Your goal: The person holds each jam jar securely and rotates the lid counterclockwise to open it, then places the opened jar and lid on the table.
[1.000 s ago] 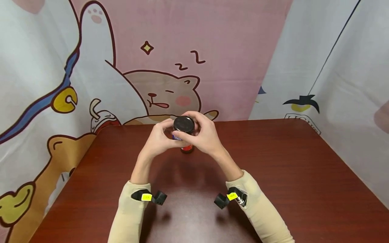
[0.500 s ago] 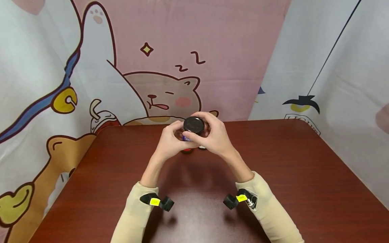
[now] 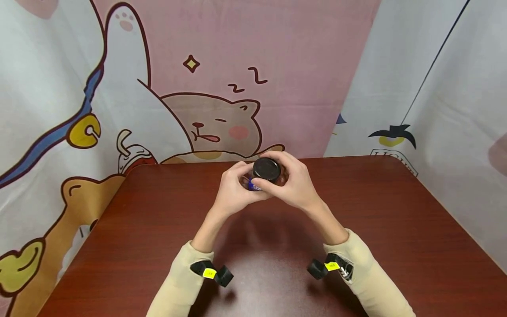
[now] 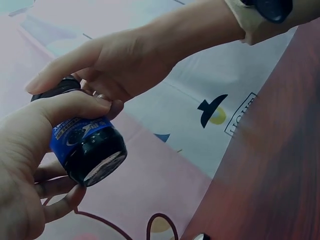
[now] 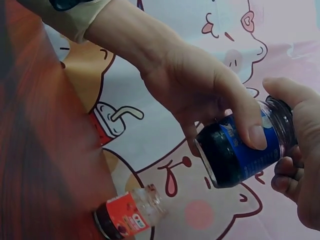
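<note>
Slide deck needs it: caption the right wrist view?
Both hands grip a blue-labelled jar above a red-labelled jar on the table.

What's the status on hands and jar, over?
Left hand grips jar body, off the table. Right hand fingers on lid. Second jar on table, clear of both.

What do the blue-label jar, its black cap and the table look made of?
Jar: likely clear glass, glossy, with see-through neck and dark contents. Cap: smooth black, slight sheen; plastic or painted metal, unclear. Table: reddish-brown wood-grain surface, polished and reflective, possibly laminate.
</note>
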Tool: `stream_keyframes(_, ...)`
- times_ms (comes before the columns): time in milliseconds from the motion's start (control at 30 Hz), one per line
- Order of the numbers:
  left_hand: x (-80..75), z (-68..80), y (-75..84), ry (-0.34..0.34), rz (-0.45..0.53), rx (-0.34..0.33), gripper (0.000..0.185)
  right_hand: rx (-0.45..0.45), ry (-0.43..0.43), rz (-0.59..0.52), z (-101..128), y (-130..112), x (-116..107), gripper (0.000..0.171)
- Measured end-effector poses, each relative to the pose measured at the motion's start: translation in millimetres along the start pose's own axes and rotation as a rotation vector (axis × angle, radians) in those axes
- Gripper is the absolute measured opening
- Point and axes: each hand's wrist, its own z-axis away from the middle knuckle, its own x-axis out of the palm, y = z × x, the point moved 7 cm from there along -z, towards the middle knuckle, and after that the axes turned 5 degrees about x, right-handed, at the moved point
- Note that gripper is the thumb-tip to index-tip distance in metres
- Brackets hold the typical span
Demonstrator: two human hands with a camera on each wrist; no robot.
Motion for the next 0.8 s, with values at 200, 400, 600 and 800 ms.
stream_keyframes(200,5.2,0.9,6.1,-0.011,-0.031,0.013,0.054,-0.027,-0.013,0.01,2,-1,-8,0.048)
stream_keyframes(400,7.3,3.0,5.4,-0.023,-0.031,0.003,0.053,-0.02,-0.033,0.04,3,2,-9,0.047)
stream_keyframes(600,9.0,2.9,5.0,-0.041,-0.02,-0.003,0.05,-0.018,-0.048,-0.018,2,0,-9,0.042)
stream_keyframes(800,13.5,2.3,6.3,-0.1,0.025,-0.012,0.039,-0.063,-0.077,-0.104,2,-2,-9,0.034)
